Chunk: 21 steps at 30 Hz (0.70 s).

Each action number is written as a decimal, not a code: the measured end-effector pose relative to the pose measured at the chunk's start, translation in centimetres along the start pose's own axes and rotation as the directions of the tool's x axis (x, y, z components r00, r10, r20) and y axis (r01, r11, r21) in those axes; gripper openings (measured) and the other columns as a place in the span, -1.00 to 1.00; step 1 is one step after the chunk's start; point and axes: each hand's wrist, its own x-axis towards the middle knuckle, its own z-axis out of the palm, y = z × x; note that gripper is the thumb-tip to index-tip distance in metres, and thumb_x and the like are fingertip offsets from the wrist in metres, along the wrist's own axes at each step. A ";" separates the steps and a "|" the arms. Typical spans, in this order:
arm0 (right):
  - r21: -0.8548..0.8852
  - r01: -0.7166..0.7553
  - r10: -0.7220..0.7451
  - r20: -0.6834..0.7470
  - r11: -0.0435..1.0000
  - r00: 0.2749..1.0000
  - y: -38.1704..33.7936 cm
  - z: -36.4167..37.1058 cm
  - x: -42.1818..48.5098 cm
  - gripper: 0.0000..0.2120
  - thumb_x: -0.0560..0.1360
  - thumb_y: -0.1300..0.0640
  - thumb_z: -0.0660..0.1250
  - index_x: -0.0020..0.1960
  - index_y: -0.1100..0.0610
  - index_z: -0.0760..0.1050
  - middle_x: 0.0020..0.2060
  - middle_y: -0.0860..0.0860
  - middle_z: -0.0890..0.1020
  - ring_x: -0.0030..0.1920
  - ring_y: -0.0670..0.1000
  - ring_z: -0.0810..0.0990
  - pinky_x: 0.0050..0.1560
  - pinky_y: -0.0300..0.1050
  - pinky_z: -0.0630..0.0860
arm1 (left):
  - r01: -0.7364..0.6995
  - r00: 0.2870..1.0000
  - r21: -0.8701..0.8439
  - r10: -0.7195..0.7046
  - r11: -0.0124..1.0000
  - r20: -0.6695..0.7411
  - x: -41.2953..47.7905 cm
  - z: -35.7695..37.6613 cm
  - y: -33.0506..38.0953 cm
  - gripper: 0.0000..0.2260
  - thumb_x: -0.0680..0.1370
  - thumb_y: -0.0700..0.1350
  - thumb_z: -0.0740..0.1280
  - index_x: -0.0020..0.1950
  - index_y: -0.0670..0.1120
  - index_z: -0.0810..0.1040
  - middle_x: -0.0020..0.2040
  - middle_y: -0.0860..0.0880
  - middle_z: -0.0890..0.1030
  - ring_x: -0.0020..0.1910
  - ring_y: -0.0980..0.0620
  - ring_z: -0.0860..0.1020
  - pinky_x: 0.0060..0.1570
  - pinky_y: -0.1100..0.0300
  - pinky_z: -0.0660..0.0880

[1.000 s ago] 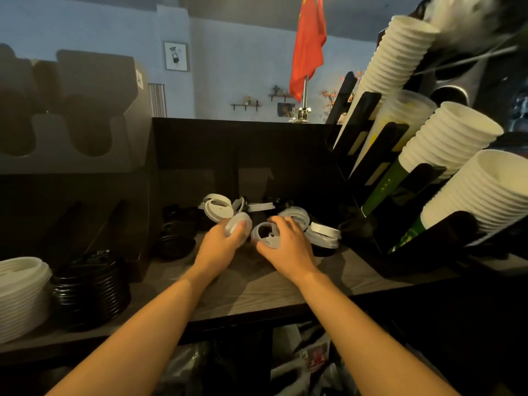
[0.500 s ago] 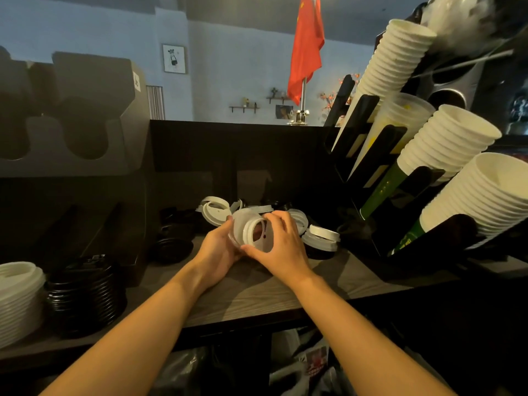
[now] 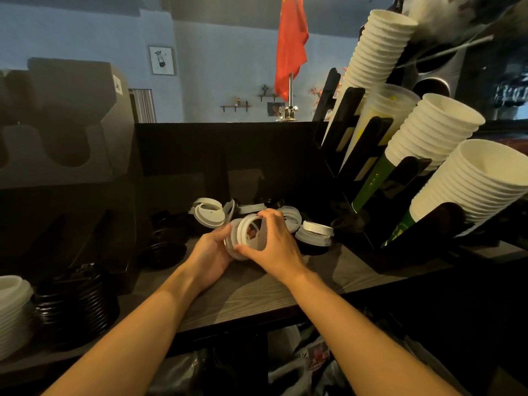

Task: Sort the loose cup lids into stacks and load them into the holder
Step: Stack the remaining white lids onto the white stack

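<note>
While upright, lids [image 3: 242,234] in right hand [image 3: 276,249]

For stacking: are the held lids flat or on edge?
On edge: held lids face sideways between left hand and right hand.

Body in view: two forearms and two hands. The left forearm [image 3: 148,315] and the right forearm [image 3: 351,312] are bare along their whole visible length. The left hand [image 3: 211,254] and the right hand [image 3: 278,248] are bare, uncovered to the fingertips.
</note>
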 end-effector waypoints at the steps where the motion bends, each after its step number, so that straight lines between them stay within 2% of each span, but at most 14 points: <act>1: 0.011 -0.025 0.026 -0.015 1.000 1.000 0.0 -0.1 0.0 -0.20 0.35 -0.21 0.54 0.40 0.06 0.24 0.33 -0.03 0.29 0.25 -0.09 0.35 0.11 -0.29 0.33 | 0.002 1.000 -0.010 -0.002 1.000 -0.009 0.1 -0.2 -0.1 -0.71 0.71 -0.16 0.12 0.35 -0.18 0.52 0.25 -0.21 0.64 0.15 -0.12 0.65 0.07 0.00 0.55; 3: 0.062 -0.108 0.110 -0.028 0.992 0.994 -0.1 -0.5 -0.1 -0.20 0.34 -0.24 0.54 0.38 0.06 0.24 0.28 -0.04 0.34 0.20 -0.10 0.36 0.08 -0.23 0.39 | 0.016 1.000 -0.035 -0.016 0.999 -0.003 0.3 -0.6 -0.1 -0.70 0.69 -0.24 0.13 0.40 -0.22 0.46 0.29 -0.23 0.61 0.23 -0.15 0.61 0.16 -0.02 0.54; 5: 0.115 -0.162 0.166 -0.027 0.980 0.986 -0.1 -0.7 -0.2 -0.21 0.33 -0.25 0.54 0.35 0.05 0.25 0.25 -0.04 0.39 0.20 -0.08 0.40 0.08 -0.18 0.44 | 0.043 0.999 -0.025 -0.042 0.999 0.022 0.4 -0.5 -0.2 -0.71 0.66 -0.30 0.17 0.37 -0.21 0.47 0.24 -0.23 0.62 0.17 -0.13 0.62 0.20 -0.02 0.53; 7: 0.171 -0.187 0.194 -0.030 0.967 0.980 -0.1 -0.8 -0.3 -0.25 0.32 -0.23 0.55 0.30 0.04 0.26 0.16 -0.08 0.41 0.16 -0.08 0.43 0.05 -0.17 0.48 | 0.066 0.996 0.010 -0.066 0.998 0.061 0.4 -0.2 -0.3 -0.67 0.61 -0.35 0.22 0.36 -0.18 0.48 0.25 -0.24 0.62 0.14 -0.11 0.64 0.21 -0.02 0.54; 10: 0.210 -0.220 0.234 -0.041 0.953 0.971 0.0 -0.9 -0.1 -0.30 0.31 -0.25 0.56 0.23 0.02 0.28 0.08 -0.09 0.45 0.07 -0.08 0.47 -0.02 -0.14 0.51 | 0.064 0.989 0.096 -0.076 0.993 0.126 0.6 -0.1 -0.7 -0.53 0.53 -0.41 0.28 0.44 -0.18 0.43 0.30 -0.23 0.61 0.23 -0.13 0.63 0.16 0.03 0.60; 12: 0.205 -0.227 0.246 -0.072 0.952 0.967 0.1 -0.8 0.0 -0.32 0.29 -0.29 0.54 0.18 -0.01 0.28 0.07 -0.08 0.48 0.05 -0.06 0.50 -0.04 -0.11 0.51 | 0.056 0.989 0.157 -0.076 0.986 0.124 0.5 0.2 -0.9 -0.56 0.54 -0.41 0.25 0.43 -0.23 0.43 0.27 -0.24 0.63 0.24 -0.15 0.63 0.19 0.03 0.59; 15: 0.181 -0.224 0.241 -0.079 0.958 0.967 0.2 -0.8 0.0 -0.32 0.30 -0.33 0.52 0.21 -0.03 0.30 0.12 -0.09 0.49 0.09 -0.09 0.48 0.01 -0.11 0.50 | 0.037 0.987 0.162 -0.062 0.986 0.150 0.0 0.7 -0.7 -0.64 0.59 -0.18 0.21 0.37 -0.24 0.49 0.27 -0.27 0.62 0.25 -0.19 0.62 0.31 -0.07 0.49; 18: 0.109 -0.167 0.173 -0.044 0.980 0.984 0.1 -0.9 0.0 -0.28 0.32 -0.33 0.50 0.32 -0.03 0.33 0.21 -0.09 0.49 0.18 -0.09 0.45 0.11 -0.11 0.50 | -0.010 0.988 0.205 -0.022 0.979 0.154 -0.2 1.0 -0.8 -0.58 0.72 0.09 0.04 0.39 -0.10 0.52 0.24 -0.20 0.66 0.24 -0.15 0.63 0.28 -0.05 0.49; 21: 0.043 -0.100 0.101 -0.027 0.994 0.995 0.1 -0.8 0.0 -0.28 0.37 -0.30 0.47 0.39 0.00 0.34 0.28 -0.06 0.48 0.27 -0.05 0.44 0.18 -0.05 0.50 | -0.015 0.988 0.259 -0.027 0.966 0.155 -0.1 1.1 -1.0 -0.51 0.72 0.17 -0.02 0.39 -0.07 0.51 0.22 -0.20 0.67 0.22 -0.13 0.64 0.27 -0.02 0.49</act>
